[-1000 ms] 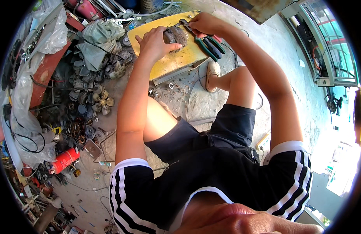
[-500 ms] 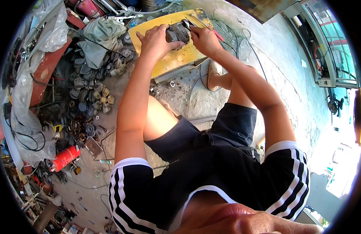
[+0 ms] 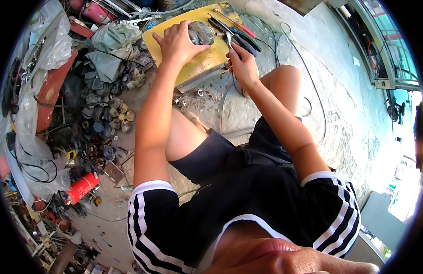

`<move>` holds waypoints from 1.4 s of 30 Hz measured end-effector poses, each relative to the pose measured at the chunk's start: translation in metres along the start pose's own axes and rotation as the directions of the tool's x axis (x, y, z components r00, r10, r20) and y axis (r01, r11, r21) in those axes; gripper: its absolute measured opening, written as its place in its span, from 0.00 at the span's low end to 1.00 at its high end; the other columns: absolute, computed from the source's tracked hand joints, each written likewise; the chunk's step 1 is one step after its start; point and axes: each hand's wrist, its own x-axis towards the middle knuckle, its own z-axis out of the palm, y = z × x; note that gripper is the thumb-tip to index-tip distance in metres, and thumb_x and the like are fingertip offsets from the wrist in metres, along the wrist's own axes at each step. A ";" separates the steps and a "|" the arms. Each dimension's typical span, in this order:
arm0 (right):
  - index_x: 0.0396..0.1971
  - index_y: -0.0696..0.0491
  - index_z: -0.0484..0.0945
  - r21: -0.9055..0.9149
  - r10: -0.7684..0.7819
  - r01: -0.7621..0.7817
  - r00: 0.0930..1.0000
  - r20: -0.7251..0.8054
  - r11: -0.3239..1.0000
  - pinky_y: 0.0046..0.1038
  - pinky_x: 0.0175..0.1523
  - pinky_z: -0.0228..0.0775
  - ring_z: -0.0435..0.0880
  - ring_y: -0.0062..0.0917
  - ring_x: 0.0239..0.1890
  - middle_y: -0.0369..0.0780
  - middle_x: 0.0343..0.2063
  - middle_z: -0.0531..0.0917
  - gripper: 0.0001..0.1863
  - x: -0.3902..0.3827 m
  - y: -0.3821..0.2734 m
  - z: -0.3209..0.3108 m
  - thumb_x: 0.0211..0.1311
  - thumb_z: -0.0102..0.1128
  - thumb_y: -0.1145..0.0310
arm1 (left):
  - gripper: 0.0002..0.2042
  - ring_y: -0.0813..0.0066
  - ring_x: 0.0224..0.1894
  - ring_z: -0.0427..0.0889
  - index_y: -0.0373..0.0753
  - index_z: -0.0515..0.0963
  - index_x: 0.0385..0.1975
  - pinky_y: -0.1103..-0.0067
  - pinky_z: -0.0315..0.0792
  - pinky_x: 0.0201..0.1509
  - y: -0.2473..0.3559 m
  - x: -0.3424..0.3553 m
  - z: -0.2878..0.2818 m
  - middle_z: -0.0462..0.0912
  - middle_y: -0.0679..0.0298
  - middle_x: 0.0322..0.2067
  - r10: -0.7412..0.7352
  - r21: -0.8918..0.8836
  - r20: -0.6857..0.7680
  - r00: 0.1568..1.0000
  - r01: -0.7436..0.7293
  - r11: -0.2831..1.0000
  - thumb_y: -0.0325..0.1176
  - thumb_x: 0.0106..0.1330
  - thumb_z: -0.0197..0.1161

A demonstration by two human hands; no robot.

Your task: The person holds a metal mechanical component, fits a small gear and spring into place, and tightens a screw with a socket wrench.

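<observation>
A yellow board (image 3: pixel 193 71) lies in front of my knees like a low worktop. On it sits a dark, grimy motor-like metal part (image 3: pixel 201 34), with a short shaft poking out at its right. My left hand (image 3: pixel 177 44) grips this part from the left, fingers over the far side and thumb along the near side. Just right of the part, my right hand (image 3: pixel 242 64) is closed round a silver wrench-like tool (image 3: pixel 228 40), whose lower end the fingers hide. Beyond that hand lie pliers with dark green handles (image 3: pixel 246 41) and a red-handled screwdriver (image 3: pixel 249 32).
Grimy motor parts and a metal fan wheel (image 3: pixel 122 115) are heaped on the floor at left, near a red cylinder (image 3: pixel 82 188). A grey cloth (image 3: pixel 108 48) covers part of the heap. A black cable (image 3: pixel 307 84) curves over the concrete at right.
My right hand has drawn back toward me, carrying the silver tool away from the part's far side and uncovering the pliers. The left hand still holds the part.
</observation>
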 end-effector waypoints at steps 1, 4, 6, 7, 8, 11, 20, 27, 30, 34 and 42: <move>0.63 0.53 0.71 0.018 0.012 -0.012 1.000 -0.019 1.000 0.18 0.29 0.69 0.72 0.12 0.28 0.32 0.32 0.78 0.21 -0.005 0.000 -0.003 0.73 0.50 0.66 | 0.48 0.58 0.63 0.70 0.48 0.67 0.64 0.44 0.44 0.70 -0.004 0.001 -0.001 0.76 0.55 0.57 -0.004 -0.050 0.015 1.000 0.005 0.999 0.59 0.39 0.76; 0.62 0.53 0.72 0.063 0.036 -0.032 0.997 -0.064 0.998 0.17 0.29 0.68 0.71 0.11 0.28 0.30 0.32 0.77 0.20 -0.016 0.004 -0.011 0.73 0.50 0.66 | 0.46 0.63 0.55 0.79 0.42 0.71 0.61 0.58 0.59 0.67 -0.019 0.009 -0.003 0.81 0.54 0.52 -0.001 -0.204 -0.007 1.000 -0.001 0.979 0.56 0.39 0.79; 0.62 0.52 0.72 0.063 0.023 -0.021 0.999 -0.033 0.998 0.19 0.29 0.70 0.72 0.13 0.25 0.31 0.30 0.77 0.21 -0.017 0.013 -0.017 0.72 0.49 0.66 | 0.46 0.63 0.50 0.82 0.40 0.73 0.59 0.63 0.67 0.61 -0.039 0.016 0.004 0.84 0.57 0.47 -0.031 -0.488 0.122 0.992 0.087 0.868 0.58 0.36 0.79; 0.62 0.52 0.72 0.064 0.016 -0.015 1.000 -0.015 0.998 0.20 0.28 0.70 0.72 0.13 0.24 0.32 0.29 0.77 0.21 -0.018 0.015 -0.018 0.72 0.49 0.66 | 0.47 0.64 0.47 0.83 0.39 0.74 0.57 0.66 0.71 0.59 -0.050 0.020 0.009 0.85 0.58 0.44 -0.032 -0.609 0.187 0.982 0.142 0.780 0.59 0.35 0.79; 0.62 0.52 0.72 0.032 0.019 -0.019 1.000 0.008 0.999 0.20 0.29 0.71 0.73 0.14 0.24 0.32 0.28 0.77 0.21 -0.019 0.016 -0.018 0.71 0.49 0.65 | 0.46 0.70 0.40 0.85 0.37 0.75 0.56 0.76 0.76 0.48 -0.058 0.023 0.015 0.87 0.60 0.39 -0.024 -0.671 0.217 0.976 0.167 0.722 0.57 0.36 0.81; 0.61 0.52 0.73 -0.066 0.032 -0.029 0.999 0.042 0.997 0.22 0.29 0.72 0.74 0.15 0.25 0.34 0.29 0.78 0.21 -0.023 0.020 -0.021 0.71 0.51 0.64 | 0.43 0.73 0.40 0.84 0.36 0.75 0.56 0.77 0.76 0.48 -0.051 0.019 -0.003 0.86 0.60 0.39 0.038 -0.753 0.329 0.944 0.237 0.614 0.54 0.39 0.80; 0.58 0.54 0.76 -0.149 -0.044 0.052 0.997 0.061 0.988 0.26 0.30 0.69 0.76 0.18 0.22 0.37 0.17 0.76 0.20 -0.029 0.011 -0.008 0.68 0.51 0.65 | 0.39 0.73 0.48 0.80 0.35 0.77 0.55 0.78 0.72 0.53 -0.044 0.012 -0.015 0.82 0.58 0.47 0.077 -0.689 0.374 0.924 0.222 0.690 0.57 0.47 0.75; 0.55 0.55 0.77 -0.256 -0.098 0.121 0.990 0.100 0.959 0.30 0.33 0.72 0.80 0.24 0.23 0.45 0.21 0.81 0.20 -0.021 0.009 -0.011 0.67 0.52 0.64 | 0.40 0.73 0.46 0.81 0.35 0.76 0.56 0.78 0.73 0.52 -0.042 0.012 -0.018 0.83 0.58 0.46 0.069 -0.663 0.398 0.915 0.235 0.711 0.58 0.47 0.75; 0.53 0.56 0.78 -0.324 -0.151 0.193 0.977 0.150 0.926 0.30 0.35 0.73 0.81 0.25 0.25 0.46 0.22 0.81 0.19 -0.017 0.006 -0.016 0.67 0.52 0.63 | 0.40 0.74 0.45 0.81 0.34 0.76 0.56 0.78 0.73 0.52 -0.042 0.012 -0.017 0.83 0.58 0.45 0.079 -0.664 0.392 0.916 0.223 0.713 0.58 0.47 0.75; 0.50 0.57 0.79 -0.402 -0.030 0.144 0.960 0.277 0.904 0.29 0.34 0.73 0.82 0.24 0.24 0.43 0.22 0.81 0.19 -0.007 -0.025 -0.024 0.66 0.52 0.63 | 0.42 0.74 0.44 0.82 0.33 0.75 0.56 0.79 0.74 0.50 -0.047 0.014 -0.010 0.83 0.58 0.45 0.078 -0.658 0.384 0.920 0.214 0.722 0.59 0.47 0.75; 0.21 0.61 0.78 -0.480 0.256 0.027 0.818 0.515 0.877 0.26 0.24 0.64 0.75 0.20 0.16 0.37 0.16 0.78 0.12 0.030 -0.079 -0.031 0.58 0.52 0.69 | 0.47 0.70 0.43 0.85 0.34 0.76 0.56 0.76 0.75 0.52 -0.047 0.016 -0.004 0.85 0.55 0.43 0.012 -0.591 0.348 0.938 0.209 0.779 0.64 0.38 0.75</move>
